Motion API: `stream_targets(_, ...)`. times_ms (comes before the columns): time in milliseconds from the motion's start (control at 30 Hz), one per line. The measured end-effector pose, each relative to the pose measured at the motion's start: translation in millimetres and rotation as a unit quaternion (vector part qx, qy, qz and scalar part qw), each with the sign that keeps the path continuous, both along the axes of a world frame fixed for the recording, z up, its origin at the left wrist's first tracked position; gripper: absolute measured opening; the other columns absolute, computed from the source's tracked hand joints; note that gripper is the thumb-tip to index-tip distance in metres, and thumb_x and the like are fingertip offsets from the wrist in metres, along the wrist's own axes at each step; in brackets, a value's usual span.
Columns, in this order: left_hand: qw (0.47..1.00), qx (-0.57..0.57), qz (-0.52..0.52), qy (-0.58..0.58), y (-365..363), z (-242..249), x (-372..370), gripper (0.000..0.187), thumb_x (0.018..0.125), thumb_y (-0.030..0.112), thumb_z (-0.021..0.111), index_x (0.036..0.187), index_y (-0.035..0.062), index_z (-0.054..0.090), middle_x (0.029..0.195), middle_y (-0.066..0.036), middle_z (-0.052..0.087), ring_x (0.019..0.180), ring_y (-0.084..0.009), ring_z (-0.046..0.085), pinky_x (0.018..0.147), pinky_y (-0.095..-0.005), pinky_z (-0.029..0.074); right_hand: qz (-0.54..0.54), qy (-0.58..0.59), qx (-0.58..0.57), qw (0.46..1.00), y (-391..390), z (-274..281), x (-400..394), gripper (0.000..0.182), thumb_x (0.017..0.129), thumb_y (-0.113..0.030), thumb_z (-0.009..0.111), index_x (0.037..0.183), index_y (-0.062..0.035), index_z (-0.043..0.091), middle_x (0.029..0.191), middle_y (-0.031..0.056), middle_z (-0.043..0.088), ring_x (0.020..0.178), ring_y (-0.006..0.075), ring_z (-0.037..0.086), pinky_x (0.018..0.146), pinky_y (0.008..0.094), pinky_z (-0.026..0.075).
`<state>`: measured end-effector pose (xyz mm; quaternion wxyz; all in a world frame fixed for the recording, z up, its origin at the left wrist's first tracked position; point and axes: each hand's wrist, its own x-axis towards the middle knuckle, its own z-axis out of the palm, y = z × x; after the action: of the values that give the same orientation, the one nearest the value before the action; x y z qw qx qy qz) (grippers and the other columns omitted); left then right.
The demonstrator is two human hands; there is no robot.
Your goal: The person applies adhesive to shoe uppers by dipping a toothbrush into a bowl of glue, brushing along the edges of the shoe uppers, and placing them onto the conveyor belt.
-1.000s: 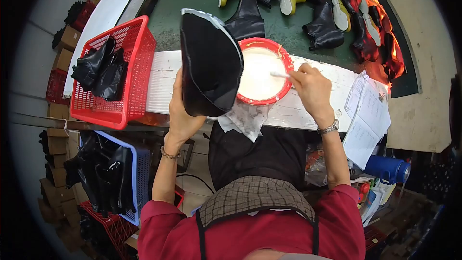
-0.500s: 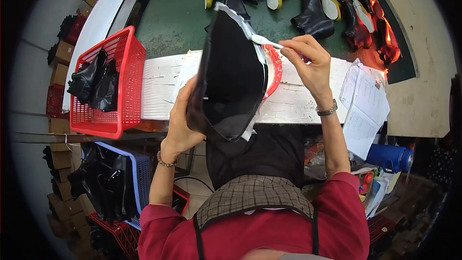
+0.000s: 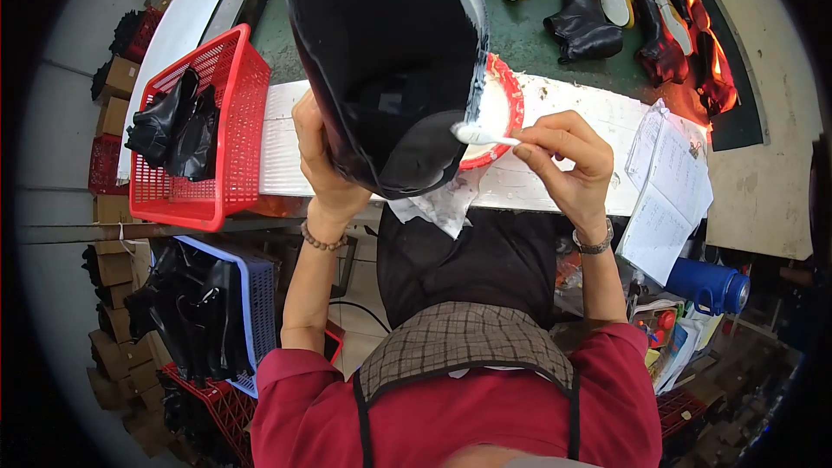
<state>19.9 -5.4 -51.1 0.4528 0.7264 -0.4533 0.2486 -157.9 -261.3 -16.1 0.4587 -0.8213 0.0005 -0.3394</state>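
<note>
My left hand (image 3: 328, 160) grips a black boot upper (image 3: 381, 69) from its left side, holding it up with its wide opening toward me. White paste coats the right-hand edge of that opening. Between the thumb and fingers of my right hand (image 3: 568, 160) is a white glue brush (image 3: 485, 136), shaped like a toothbrush, its head thick with white paste. The brush head is right at the lower right edge of the upper. Behind both, partly hidden, stands a red-rimmed tub (image 3: 517, 108) of white paste. A stained white sheet (image 3: 446, 208) hangs at the bench edge below.
A red basket (image 3: 234, 147) with black boots stands left on the white bench (image 3: 286, 134). Black and yellow boots (image 3: 581, 26) lie on the green surface (image 3: 542, 48) beyond, some under an orange glow. At right are an open notebook (image 3: 663, 191) and a blue flask (image 3: 706, 286).
The boot upper has come up closer to my head, its opening filling more of the view. My right hand has brought the brush down along its edge, from the top to the lower right.
</note>
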Motion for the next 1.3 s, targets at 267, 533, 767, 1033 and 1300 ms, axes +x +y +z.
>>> stream_targets(267, 0.987, -0.046, 0.0, -0.151, -25, 22, 20, 0.07, 0.08, 0.011, 0.083, 0.139, 0.0048, 0.047, 0.137, -0.022, 0.056, 0.124, -0.0386, 0.056, 0.104, -0.048, 0.044, 0.046, 0.009, 0.011, 0.999, 20, 11, -11, 0.02, 0.08, 0.004, 0.083, 0.1, 0.0004, 0.08, 0.092, 0.0071, 0.07, 0.072, 0.0103, 0.066, 0.062, 0.0226, 0.052)
stream_targets(533, 0.994, 0.048, -0.031, -0.097, -6, 21, 30, 0.1, 0.07, -0.006, 0.085, 0.155, 0.0096, 0.035, 0.15, -0.021, 0.047, 0.133, -0.034, 0.052, 0.107, -0.0459, 0.046, -0.032, 0.116, 0.051, 0.991, 18, 22, -3, 0.013, 0.088, -0.005, 0.08, 0.101, -0.003, 0.08, 0.083, 0.0048, 0.07, 0.069, 0.0093, 0.063, 0.057, 0.0251, 0.046)
stream_targets(767, 0.931, -0.008, -0.105, 0.35, 64, 37, 21, 0.117, 0.061, -0.005, 0.089, 0.16, 0.002, 0.028, 0.16, -0.018, 0.04, 0.147, -0.0291, 0.043, 0.121, -0.0422, 0.038, -0.133, 0.165, -0.281, 0.936, -37, -41, 38, 0.01, 0.087, -0.017, 0.077, 0.092, -0.0087, 0.079, 0.083, 0.0036, 0.068, 0.073, 0.022, 0.067, 0.064, 0.0366, 0.05)
stream_targets(1033, 0.674, -0.131, -0.415, 0.597, 163, -74, 48, 0.092, 0.075, -0.003, 0.08, 0.156, 0.0019, 0.036, 0.113, -0.022, 0.069, 0.062, -0.0273, 0.065, 0.047, -0.0366, 0.052, -0.062, 0.125, -0.093, 0.986, -48, -1, 43, 0.012, 0.089, -0.015, 0.078, 0.096, -0.0049, 0.08, 0.091, 0.0055, 0.073, 0.067, 0.0146, 0.065, 0.06, 0.0281, 0.049)
stream_targets(1300, 0.611, -0.113, -0.416, 0.664, 154, -63, 46, 0.09, 0.073, -0.005, 0.078, 0.153, -0.0011, 0.038, 0.111, -0.024, 0.069, 0.059, -0.0265, 0.063, 0.045, -0.0359, 0.049, 0.043, 0.021, -0.034, 0.998, -45, 2, 43, 0.012, 0.086, -0.003, 0.079, 0.099, -0.0018, 0.079, 0.09, 0.0064, 0.073, 0.074, 0.0108, 0.066, 0.064, 0.0248, 0.052)
